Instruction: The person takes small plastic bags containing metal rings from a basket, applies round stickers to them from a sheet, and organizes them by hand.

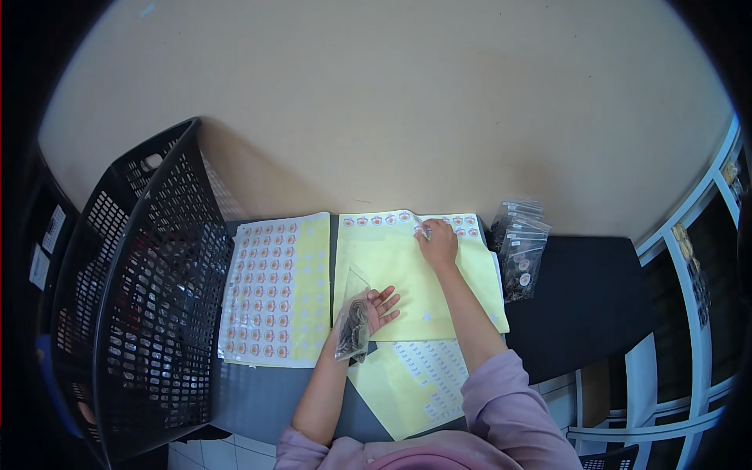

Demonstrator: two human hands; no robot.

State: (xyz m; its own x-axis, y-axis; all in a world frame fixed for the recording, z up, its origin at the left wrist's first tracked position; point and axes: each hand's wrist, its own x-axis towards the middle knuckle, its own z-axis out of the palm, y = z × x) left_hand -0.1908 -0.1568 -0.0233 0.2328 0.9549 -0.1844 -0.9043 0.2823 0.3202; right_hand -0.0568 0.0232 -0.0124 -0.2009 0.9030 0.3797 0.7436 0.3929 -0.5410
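Head camera looks steeply down, close over the table (pixel 595 298).

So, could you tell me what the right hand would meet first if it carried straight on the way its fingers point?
The right hand points up and slightly left along the yellow sticker sheet. Its fingertips are already at the top row of round stickers; beyond the sheet's edge, only the beige wall seems to follow, though depth is unclear.

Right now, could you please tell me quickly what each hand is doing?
Left hand: palm up, holding a small clear bag.
Right hand: fingers closed, picking at a sticker on the yellow sheet.
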